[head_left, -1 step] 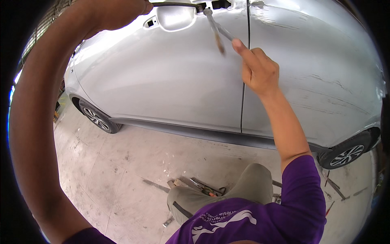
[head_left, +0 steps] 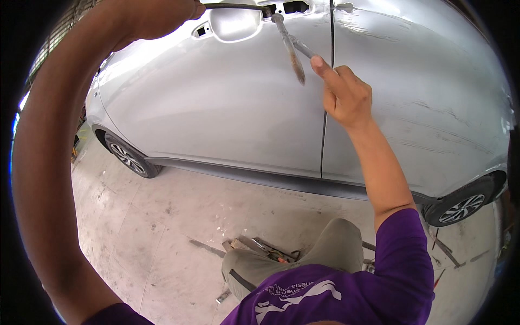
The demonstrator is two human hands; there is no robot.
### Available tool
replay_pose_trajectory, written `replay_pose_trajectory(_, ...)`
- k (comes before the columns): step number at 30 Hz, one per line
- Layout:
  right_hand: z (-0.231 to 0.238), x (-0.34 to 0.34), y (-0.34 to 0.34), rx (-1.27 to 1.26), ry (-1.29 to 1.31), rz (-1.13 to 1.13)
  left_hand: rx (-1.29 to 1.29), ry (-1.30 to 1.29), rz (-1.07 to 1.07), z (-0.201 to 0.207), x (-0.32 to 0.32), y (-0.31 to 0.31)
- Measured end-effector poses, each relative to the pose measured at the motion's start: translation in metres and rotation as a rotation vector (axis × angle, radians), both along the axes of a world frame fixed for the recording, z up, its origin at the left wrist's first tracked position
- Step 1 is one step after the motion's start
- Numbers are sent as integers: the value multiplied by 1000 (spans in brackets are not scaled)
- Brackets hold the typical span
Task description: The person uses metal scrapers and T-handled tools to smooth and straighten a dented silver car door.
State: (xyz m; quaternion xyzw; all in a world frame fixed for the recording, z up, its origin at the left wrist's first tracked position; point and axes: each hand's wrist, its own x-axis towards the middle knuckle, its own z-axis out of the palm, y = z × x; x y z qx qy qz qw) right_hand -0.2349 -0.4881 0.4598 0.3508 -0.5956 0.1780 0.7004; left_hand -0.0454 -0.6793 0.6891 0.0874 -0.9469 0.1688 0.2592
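My left hand point(head_left: 160, 17) is closed round one end of a dark metal bar point(head_left: 235, 6) at the top of the view. The bar's far end meets the door handle opening point(head_left: 272, 8) of a silver car door point(head_left: 227, 103). My right hand point(head_left: 349, 96) grips the handle of a body hammer point(head_left: 290, 49), thumb laid along it. The hammer's round face is up against or very near the bar's end; I cannot tell if they touch. Its long, pointed, brownish tip hangs downward in front of the door.
Right of the door seam, the rear panel point(head_left: 422, 119) carries scratches and scuffs. Two wheels point(head_left: 130, 154) stand at the car's ends. Several hand tools point(head_left: 273, 250) lie on the concrete floor point(head_left: 162, 227) by my knees, with more metal rods point(head_left: 447, 249) at the right.
The hammer's pointed end has swung slightly down and to the right. My right hand has shifted a little downward; the left hand and bar look nearly unmoved.
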Motion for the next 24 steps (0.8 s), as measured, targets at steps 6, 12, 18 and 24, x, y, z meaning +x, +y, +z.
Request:
replay_pose_trajectory(6,4,4,11,38,-70,-7,-76,29,-86,-11,6,-2)
replay_pose_trajectory(12,7,5,12,53,-80,-40,-39,10,-127,-8,7,-10)
replay_pose_trajectory(18,6,-6,14,26,-63,-21,-68,39,-105,-14,6,-12)
replay_pose_trajectory(24,16,1,12,-17,-60,66,-104,-38,-105,-7,4,-26)
